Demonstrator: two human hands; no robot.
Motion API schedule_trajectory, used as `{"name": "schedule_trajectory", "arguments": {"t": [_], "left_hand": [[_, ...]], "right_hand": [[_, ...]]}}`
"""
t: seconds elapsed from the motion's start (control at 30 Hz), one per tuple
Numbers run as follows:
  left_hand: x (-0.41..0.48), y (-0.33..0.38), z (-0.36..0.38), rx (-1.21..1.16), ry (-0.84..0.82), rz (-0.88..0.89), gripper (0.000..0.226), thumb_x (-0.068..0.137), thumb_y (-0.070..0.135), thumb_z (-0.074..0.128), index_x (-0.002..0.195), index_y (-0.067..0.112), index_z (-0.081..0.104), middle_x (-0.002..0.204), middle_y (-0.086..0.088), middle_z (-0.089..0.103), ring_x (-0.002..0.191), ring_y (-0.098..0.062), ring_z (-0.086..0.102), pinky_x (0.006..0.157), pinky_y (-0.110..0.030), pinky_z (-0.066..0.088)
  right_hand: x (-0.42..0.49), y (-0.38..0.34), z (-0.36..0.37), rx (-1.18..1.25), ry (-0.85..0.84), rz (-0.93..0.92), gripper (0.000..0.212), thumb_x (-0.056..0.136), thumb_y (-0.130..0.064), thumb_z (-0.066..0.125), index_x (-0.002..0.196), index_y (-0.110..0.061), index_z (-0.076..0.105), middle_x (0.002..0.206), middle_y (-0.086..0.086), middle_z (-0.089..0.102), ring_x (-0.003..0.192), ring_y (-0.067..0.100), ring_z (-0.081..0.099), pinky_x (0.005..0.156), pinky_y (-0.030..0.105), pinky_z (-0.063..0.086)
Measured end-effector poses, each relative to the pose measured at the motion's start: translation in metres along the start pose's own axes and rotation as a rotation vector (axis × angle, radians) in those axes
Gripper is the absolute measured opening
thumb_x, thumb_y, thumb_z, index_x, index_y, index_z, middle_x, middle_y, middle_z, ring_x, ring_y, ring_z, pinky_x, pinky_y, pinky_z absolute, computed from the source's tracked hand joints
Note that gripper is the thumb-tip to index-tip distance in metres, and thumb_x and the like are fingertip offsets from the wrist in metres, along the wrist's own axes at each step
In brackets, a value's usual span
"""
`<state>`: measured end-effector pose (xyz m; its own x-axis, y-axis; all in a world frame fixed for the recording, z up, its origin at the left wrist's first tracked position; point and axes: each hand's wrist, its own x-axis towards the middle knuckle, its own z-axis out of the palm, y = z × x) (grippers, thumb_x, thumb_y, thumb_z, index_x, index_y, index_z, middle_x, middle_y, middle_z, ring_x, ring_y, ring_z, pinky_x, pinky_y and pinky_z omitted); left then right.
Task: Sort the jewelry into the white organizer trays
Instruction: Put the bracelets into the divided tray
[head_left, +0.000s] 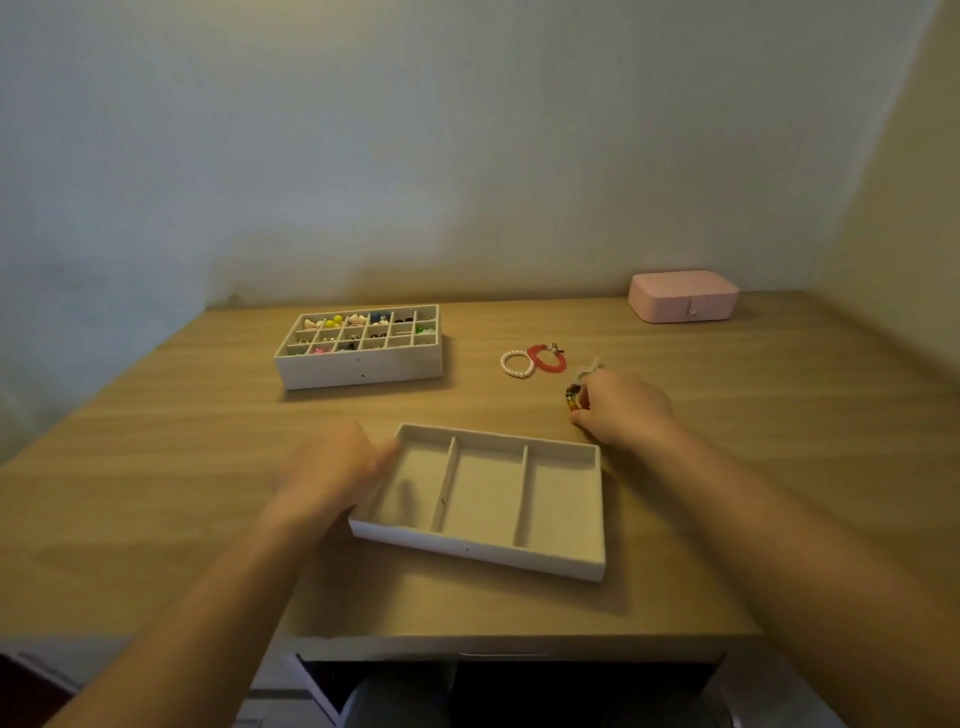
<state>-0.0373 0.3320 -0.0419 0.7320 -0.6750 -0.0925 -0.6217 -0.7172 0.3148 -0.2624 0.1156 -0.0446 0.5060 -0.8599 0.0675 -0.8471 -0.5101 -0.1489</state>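
Note:
A white tray with three long compartments lies near the desk's front edge, all three bare. My left hand rests against its left wall, blurred. Just past the tray's far right corner, my right hand is closed on a multicoloured beaded bracelet lying on the desk. A white pearl bracelet and a red bracelet lie side by side, touching, further back. A second white tray with many small cells stands at the back left, holding several small colourful pieces.
A shut pink jewelry box sits at the back right against the wall. The wooden desk meets walls at the back and right. An open drawer shows below the front edge.

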Motion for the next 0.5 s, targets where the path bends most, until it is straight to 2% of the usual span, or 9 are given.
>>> {"name": "schedule_trajectory", "arguments": {"t": [0.07,0.17,0.3,0.37,0.5], "left_hand": [[0.006,0.009,0.003,-0.036,-0.009,0.078,0.037,0.090,0.059,0.055,0.094,0.023,0.063,0.091,0.001,0.067,0.084,-0.020,0.061,0.079,-0.037,0.054],[0.017,0.019,0.012,-0.051,-0.017,0.191,0.030,0.095,0.050,0.055,0.117,0.030,0.059,0.109,0.001,0.066,0.095,-0.020,0.061,0.082,-0.037,0.054],[0.029,0.028,0.018,-0.050,0.052,0.276,0.025,0.101,0.044,0.048,0.115,0.030,0.062,0.106,-0.002,0.069,0.094,-0.024,0.062,0.084,-0.040,0.056],[0.033,0.035,0.021,-0.048,0.057,0.289,0.021,0.100,0.041,0.049,0.111,0.028,0.062,0.102,-0.002,0.068,0.093,-0.024,0.061,0.085,-0.040,0.055],[0.045,0.050,0.024,-0.098,-0.020,0.253,0.027,0.096,0.046,0.048,0.111,0.027,0.062,0.104,0.000,0.066,0.096,-0.022,0.060,0.088,-0.041,0.054]], "right_hand": [[0.004,-0.004,0.003,-0.021,0.014,-0.004,0.022,0.094,-0.033,0.066,0.113,-0.022,0.070,0.114,0.005,0.071,0.106,0.029,0.066,0.082,0.039,0.055],[0.015,-0.009,0.002,0.028,-0.041,-0.015,0.021,0.096,-0.028,0.062,0.113,-0.019,0.070,0.116,0.008,0.070,0.108,0.031,0.065,0.087,0.041,0.055],[0.027,-0.012,-0.015,0.430,-0.100,0.039,0.011,0.101,-0.023,0.057,0.101,-0.020,0.067,0.107,0.005,0.070,0.101,0.024,0.065,0.091,0.039,0.053],[0.032,-0.015,-0.023,0.655,-0.133,0.058,0.014,0.104,-0.017,0.054,0.109,-0.013,0.066,0.102,0.008,0.071,0.094,0.021,0.068,0.093,0.042,0.054],[0.034,-0.033,-0.039,1.013,-0.175,0.004,0.019,0.106,-0.012,0.050,0.117,-0.005,0.064,0.093,0.012,0.068,0.079,0.015,0.066,0.079,0.033,0.057]]}}
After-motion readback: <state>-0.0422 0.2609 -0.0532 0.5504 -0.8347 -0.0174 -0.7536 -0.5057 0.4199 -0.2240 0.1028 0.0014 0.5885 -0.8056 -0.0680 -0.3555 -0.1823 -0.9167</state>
